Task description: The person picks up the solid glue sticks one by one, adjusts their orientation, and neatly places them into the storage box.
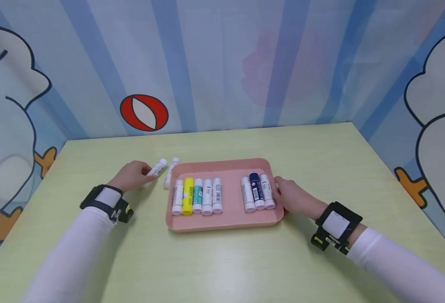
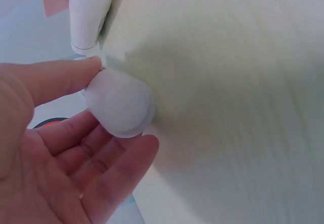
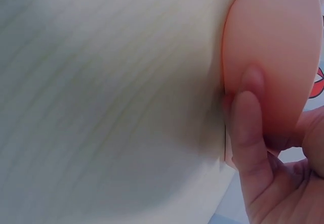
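Observation:
My left hand [image 1: 130, 176] pinches a white glue stick [image 1: 157, 168] between thumb and fingers, left of the pink tray [image 1: 232, 189]. In the left wrist view, the round end of this glue stick [image 2: 120, 103] faces the camera, close over the table. Another white glue stick [image 1: 171, 172] lies against the tray's left side. My right hand [image 1: 297, 196] grips the tray's right edge, thumb at the rim and fingers against the outer wall [image 3: 273, 37]. Inside the tray, several glue sticks stand in a row at left, including a yellow one [image 1: 187, 196] and a green-labelled one [image 1: 197, 195].
At the tray's right end lie two white glue sticks with a dark blue one [image 1: 257, 191] between them. The pale wooden table [image 1: 222, 261] reaches back to a striped blue backdrop [image 1: 214, 63] printed with cartoon figures.

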`<action>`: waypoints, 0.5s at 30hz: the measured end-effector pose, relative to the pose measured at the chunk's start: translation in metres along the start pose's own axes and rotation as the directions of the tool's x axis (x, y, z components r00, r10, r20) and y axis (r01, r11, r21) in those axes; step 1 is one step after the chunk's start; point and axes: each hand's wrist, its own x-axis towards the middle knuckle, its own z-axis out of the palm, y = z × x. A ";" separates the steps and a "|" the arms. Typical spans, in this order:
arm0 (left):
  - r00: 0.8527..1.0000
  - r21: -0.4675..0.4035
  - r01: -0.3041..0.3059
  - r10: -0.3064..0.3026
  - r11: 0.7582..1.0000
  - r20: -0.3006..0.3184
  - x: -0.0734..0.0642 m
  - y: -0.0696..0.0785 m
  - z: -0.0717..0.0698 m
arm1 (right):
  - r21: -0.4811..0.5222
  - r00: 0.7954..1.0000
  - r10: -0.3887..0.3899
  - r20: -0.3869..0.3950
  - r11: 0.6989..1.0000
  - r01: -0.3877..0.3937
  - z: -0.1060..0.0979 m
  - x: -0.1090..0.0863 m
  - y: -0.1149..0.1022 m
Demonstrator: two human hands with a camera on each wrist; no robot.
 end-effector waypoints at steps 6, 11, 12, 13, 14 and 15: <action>0.999 -0.068 -0.011 0.009 0.998 -0.034 -0.012 -0.008 -0.001 | -0.010 0.999 0.014 0.052 1.000 -0.014 -0.007 0.000 0.002; 0.991 -0.086 -0.089 0.079 0.992 -0.104 -0.024 -0.003 -0.002 | -0.195 0.999 0.019 -0.031 0.980 -0.025 -0.022 0.000 -0.003; 0.987 -0.075 -0.110 0.100 0.991 -0.125 -0.026 -0.001 -0.002 | -0.238 0.997 0.002 -0.074 0.971 -0.019 -0.025 0.001 -0.005; 0.981 -0.057 -0.132 0.122 0.990 -0.148 -0.028 0.003 -0.002 | -0.276 0.992 -0.020 -0.123 0.961 -0.015 -0.027 0.001 -0.007; 0.975 -0.036 -0.148 0.140 0.988 -0.170 -0.030 0.007 -0.002 | -0.308 0.984 -0.049 -0.171 0.951 -0.006 -0.030 0.002 -0.010; 0.968 -0.008 -0.167 0.162 0.986 -0.193 -0.032 0.012 -0.001 | -0.331 0.973 -0.083 -0.215 0.944 0.007 -0.032 0.002 -0.014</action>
